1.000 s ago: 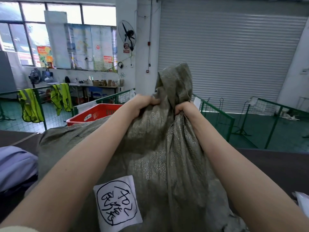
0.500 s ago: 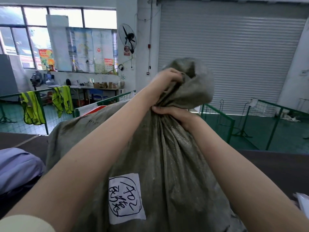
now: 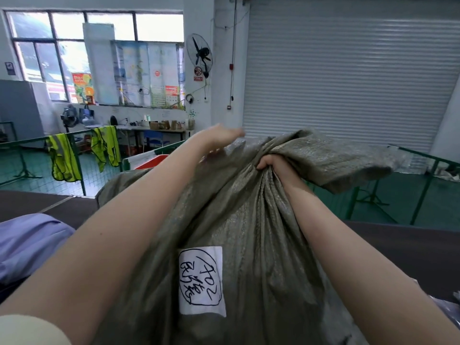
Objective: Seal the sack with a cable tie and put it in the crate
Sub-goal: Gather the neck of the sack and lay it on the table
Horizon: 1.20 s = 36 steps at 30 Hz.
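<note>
The right hand (image 3: 271, 163) has its fingers clenched around the gathered neck of the grey-green sack (image 3: 249, 232), whose loose mouth flops past them to the right. The left hand (image 3: 219, 138) lies flat and spread on the sack's top edge, just left of that grip. The sack stands upright below both hands, white label (image 3: 201, 280) facing the camera. A red crate (image 3: 151, 161) peeks out beyond the left forearm, with open green floor behind.

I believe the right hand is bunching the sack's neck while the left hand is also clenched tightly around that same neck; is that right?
Not quite. In the head view the right hand does grip the gathered neck of the sack, but the left hand is not clenched around it: it is open, fingers extended, at the loose fabric to the left of the neck. No cable tie is visible.
</note>
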### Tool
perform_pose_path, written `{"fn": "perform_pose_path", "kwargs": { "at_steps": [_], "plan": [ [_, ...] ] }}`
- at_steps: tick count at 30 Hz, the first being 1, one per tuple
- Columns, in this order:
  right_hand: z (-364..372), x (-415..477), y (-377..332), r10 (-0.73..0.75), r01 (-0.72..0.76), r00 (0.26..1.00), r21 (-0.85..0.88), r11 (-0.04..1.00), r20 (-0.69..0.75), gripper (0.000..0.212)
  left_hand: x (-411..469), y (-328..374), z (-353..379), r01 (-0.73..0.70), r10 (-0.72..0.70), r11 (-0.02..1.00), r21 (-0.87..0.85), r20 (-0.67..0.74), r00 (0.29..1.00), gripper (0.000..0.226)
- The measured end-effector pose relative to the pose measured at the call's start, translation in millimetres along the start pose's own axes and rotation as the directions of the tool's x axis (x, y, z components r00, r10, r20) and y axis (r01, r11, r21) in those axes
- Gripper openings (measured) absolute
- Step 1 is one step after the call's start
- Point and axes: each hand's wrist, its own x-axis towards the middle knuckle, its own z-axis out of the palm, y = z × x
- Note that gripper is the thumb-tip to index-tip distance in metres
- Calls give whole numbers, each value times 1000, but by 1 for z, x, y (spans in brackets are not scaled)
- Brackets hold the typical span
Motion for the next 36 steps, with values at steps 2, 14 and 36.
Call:
{"fn": "perform_pose_path", "kwargs": {
  "at_steps": [2, 14, 36],
  "plan": [
    [1, 2, 4, -24, 24, 1000, 13, 1000, -9, 30, -6, -7, 4, 89, -92, 996, 24, 224, 970, 57],
    [-4, 4, -6, -104, 105, 994, -185, 977, 15, 14, 14, -29, 10, -118, 18, 955, -271, -345, 938, 29],
    [23, -1, 5, -264, 259, 964, -269, 928, 17, 35, -8, 21, 18, -458, 444, 887, -55, -167, 880, 23]
  ]
}}
